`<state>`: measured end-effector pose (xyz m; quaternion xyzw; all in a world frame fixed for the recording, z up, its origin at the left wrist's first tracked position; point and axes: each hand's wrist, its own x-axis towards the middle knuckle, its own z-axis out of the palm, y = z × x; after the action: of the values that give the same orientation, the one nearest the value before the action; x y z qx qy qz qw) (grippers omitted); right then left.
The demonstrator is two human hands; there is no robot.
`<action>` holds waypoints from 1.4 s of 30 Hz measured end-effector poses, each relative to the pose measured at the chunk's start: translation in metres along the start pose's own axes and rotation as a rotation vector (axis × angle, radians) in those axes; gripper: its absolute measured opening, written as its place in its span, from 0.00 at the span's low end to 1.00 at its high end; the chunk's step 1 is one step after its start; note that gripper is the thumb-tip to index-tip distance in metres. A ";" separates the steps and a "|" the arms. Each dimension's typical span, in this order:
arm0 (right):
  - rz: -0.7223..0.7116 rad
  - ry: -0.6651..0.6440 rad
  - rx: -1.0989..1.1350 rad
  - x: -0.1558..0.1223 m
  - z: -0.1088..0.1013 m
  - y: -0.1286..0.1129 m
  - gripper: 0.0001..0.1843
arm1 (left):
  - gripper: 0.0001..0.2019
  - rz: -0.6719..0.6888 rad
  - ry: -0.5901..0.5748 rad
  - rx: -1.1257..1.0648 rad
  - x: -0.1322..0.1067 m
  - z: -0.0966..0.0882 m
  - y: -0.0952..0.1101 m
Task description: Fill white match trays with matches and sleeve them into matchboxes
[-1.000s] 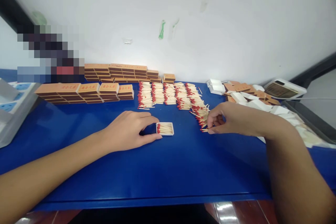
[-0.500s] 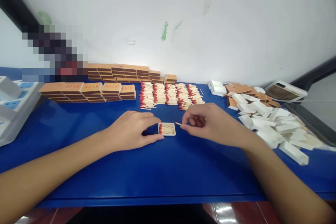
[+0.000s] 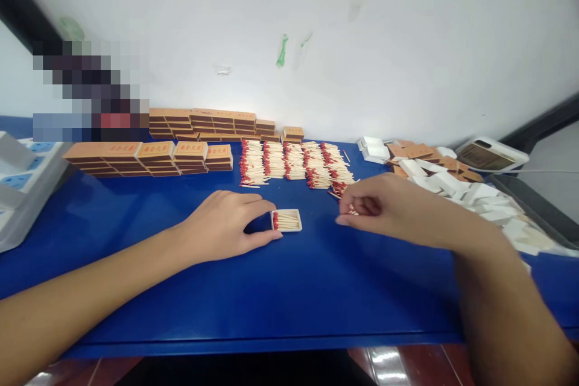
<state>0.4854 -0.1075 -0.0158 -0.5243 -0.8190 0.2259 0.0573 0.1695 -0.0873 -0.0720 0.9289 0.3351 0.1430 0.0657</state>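
Note:
My left hand (image 3: 226,223) grips the left end of a small white matchbox tray (image 3: 293,230) between thumb and fingers. Inside the tray lie matches (image 3: 287,219), red heads to the left. My right hand (image 3: 393,211) is to the right of the tray, apart from it, fingers curled in a loose fist. Pale ends of a few matches (image 3: 353,210) show between its fingers; the rest of them is hidden. Behind both hands, loose matches (image 3: 295,161) lie in several rows, and the right hand's fingertips are close to the rightmost row.
Stacked orange matchboxes (image 3: 156,151) stand at the back left, with another row (image 3: 224,116) along the wall. White trays (image 3: 488,199) and orange sleeves (image 3: 418,151) are heaped right, near a phone-like device (image 3: 491,155). A plastic bin (image 3: 49,193) stands left. A person's blurred shape appears back left.
My right hand has moved right, away from the tray. The single match that stuck out from its fingertips toward the tray no longer shows there. My left hand stays on the tray.

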 end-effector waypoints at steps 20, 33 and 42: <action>0.071 -0.050 -0.004 0.002 -0.003 0.010 0.08 | 0.21 -0.006 -0.032 -0.029 0.001 0.000 -0.001; -0.224 0.228 0.099 0.030 0.053 -0.042 0.02 | 0.18 0.025 -0.025 -0.044 0.000 0.000 0.003; 0.149 -0.055 -0.095 -0.006 -0.006 0.022 0.10 | 0.18 -0.002 -0.019 -0.115 -0.001 0.000 0.002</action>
<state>0.5085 -0.1038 -0.0186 -0.5796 -0.7887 0.2048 -0.0073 0.1701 -0.0895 -0.0716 0.9246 0.3265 0.1533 0.1223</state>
